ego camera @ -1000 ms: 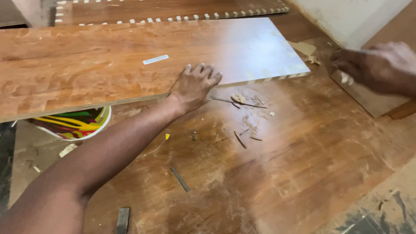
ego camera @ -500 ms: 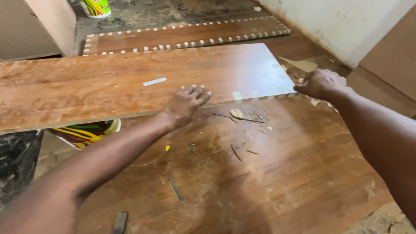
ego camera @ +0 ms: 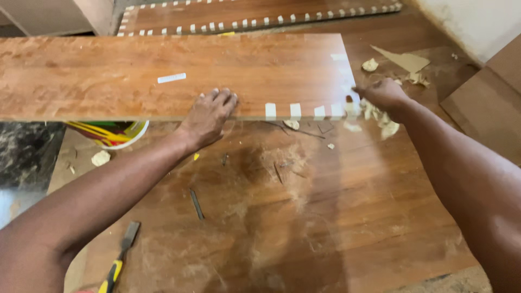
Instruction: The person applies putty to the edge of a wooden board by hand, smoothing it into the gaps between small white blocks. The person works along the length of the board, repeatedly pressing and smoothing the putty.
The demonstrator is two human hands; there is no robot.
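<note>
A person's left hand grips the near edge of a long wooden board, fingers curled over the top face and thumb hidden beneath, while the right hand rests at the board's near right corner, fingers bent against the end; whether they clamp the board cannot be told. The board lies across the far half of a worn wooden worktop, its left end reaching out past the worktop's left edge. Short strips of pale tape line the board's near edge between the two hands, and a single white strip sits on its top face to the left of the left hand. Torn scraps of tape lie scattered at the board's right end, just beside the right hand. Under the overhanging board, off the worktop's left edge, stands a white bucket with red and yellow markings. A chisel with a yellow and black handle lies at the worktop's near left corner. A second taped board lies beyond, along the far edge.
</note>
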